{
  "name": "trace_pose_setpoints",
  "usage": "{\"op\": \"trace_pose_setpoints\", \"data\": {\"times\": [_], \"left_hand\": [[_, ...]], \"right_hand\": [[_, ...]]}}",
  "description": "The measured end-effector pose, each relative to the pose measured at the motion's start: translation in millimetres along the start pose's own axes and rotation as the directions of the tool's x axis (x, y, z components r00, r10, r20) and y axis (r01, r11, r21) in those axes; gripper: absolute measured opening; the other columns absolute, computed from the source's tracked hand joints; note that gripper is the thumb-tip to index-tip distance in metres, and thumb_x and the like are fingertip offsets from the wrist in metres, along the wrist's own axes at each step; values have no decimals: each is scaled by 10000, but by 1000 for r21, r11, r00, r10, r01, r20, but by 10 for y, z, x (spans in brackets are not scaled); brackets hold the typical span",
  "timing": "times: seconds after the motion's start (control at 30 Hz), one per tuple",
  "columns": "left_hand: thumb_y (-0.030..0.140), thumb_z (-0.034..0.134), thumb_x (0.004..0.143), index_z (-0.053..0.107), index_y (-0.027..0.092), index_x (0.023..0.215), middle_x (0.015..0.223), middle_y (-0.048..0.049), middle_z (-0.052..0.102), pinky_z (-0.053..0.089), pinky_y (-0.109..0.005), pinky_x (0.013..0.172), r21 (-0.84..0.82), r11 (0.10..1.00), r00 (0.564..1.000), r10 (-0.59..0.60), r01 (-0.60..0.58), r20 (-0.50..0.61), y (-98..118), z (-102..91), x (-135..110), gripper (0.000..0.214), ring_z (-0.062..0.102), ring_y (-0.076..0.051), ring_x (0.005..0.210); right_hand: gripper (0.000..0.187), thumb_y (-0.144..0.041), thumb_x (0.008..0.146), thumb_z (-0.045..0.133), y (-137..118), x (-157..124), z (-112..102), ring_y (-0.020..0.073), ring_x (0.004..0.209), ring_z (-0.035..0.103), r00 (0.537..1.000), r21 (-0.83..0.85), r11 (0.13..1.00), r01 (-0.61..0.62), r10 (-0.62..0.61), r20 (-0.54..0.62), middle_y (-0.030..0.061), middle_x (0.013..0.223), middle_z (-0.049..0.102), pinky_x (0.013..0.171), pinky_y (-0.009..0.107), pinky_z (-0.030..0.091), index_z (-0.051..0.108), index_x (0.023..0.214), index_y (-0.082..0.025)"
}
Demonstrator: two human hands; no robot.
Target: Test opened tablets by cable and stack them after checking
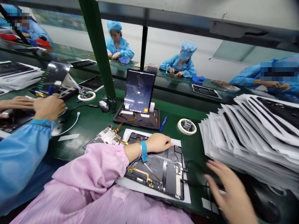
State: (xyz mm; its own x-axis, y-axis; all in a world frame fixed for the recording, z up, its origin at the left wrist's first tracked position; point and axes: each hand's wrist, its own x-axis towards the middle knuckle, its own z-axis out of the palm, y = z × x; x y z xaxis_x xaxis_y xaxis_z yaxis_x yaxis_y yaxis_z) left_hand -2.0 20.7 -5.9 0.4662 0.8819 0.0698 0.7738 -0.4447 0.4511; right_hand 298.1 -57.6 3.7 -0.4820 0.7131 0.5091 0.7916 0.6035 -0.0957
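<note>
An opened tablet housing (pixel 173 174), with its black battery, cables and boards exposed, lies on a white sheet (pixel 188 196) in front of me. Over its far part rests my left hand (pixel 158 142), back upward, fingers curled together; whatever they grip, if anything, is hidden. A blue wrist strap (pixel 144 151) circles that wrist. My right hand (pixel 230 188) is off to the tablet's right, slightly blurred, thumb and fingers apart and holding nothing. Black cables (pixel 195 183) run from the housing toward it. Orange ribbon cables (pixel 119 127) join a silver circuit board (pixel 108 137) at the left.
A lit tablet screen (pixel 139 90) stands in a black tray (pixel 116 118), near a blue pen (pixel 163 123) and a tape roll (pixel 187 126). A tall stack of sheets and panels (pixel 233 133) rises at right. At left, a co-worker's hand (pixel 49 107) works. A green post (pixel 99 46) stands behind.
</note>
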Motion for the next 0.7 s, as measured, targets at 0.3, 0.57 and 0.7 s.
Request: {"op": "trace_pose_setpoints", "data": {"times": [0.3,0.57,0.7], "left_hand": [[470,422,900,640,205,818,834,-25,694,415,-266,623,-24,999,1000,-24,24,-3,24,-29,-40,353,633,-196,780],[355,514,869,615,175,968,1005,-64,650,431,-341,892,37,999,890,43,-30,-454,-72,-635,-92,229,566,-211,988],[261,447,883,615,167,1020,1068,-71,645,409,-331,957,-65,936,688,-301,347,-660,-676,-1174,-313,236,554,-198,1045]], "right_hand": [[147,-145,847,457,-311,555,174,268,1220,472,848,131,965,229,-264,460,91,1203,588,933,440,452,585,801,-201],[331,-110,859,414,-390,1637,515,240,1140,536,859,-132,960,245,-152,488,147,1238,558,923,353,438,564,1152,-145],[400,-24,793,414,-477,2126,1010,237,796,630,857,-203,932,300,-169,487,128,848,668,679,317,440,578,1145,-118]]}}
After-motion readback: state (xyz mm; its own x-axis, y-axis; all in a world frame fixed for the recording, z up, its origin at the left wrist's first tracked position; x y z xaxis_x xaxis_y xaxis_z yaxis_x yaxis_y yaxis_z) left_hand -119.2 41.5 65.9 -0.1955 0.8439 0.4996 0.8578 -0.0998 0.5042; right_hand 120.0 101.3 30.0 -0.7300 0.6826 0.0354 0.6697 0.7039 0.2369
